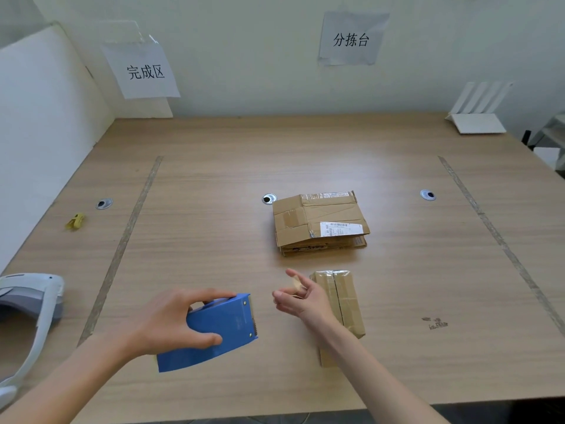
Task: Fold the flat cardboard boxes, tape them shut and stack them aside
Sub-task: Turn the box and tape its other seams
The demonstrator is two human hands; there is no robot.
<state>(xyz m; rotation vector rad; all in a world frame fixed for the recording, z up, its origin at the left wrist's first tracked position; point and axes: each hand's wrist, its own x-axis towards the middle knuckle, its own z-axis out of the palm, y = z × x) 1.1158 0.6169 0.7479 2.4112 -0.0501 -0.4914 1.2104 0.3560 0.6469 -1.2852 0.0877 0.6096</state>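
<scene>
parcel sorting station | wall signs [351, 40] | taped table [214, 185]

Flat boxes [319, 223] behind taped box [345, 301] (dispenser [214, 332] left).

Blue plastic tape dispenser [214, 328], solid colour, small brass-coloured rivets near the toothed edge. Light wood-grain laminate table [214, 179] with 2 darker worn stripes running front to back, plus 3 silver grommets with black centres. Stack of flattened brown cardboard boxes [319, 223]: glossy clear tape patches, white shipping label with black barcode print. Small taped brown cardboard box [345, 298], dark seam line down the middle, shiny tape sheen. Yellow crumpled scrap [75, 221] at table's left. 2 white paper signs on the pale wall [244, 56], black characters. Dark scribble mark on the table at right.
</scene>
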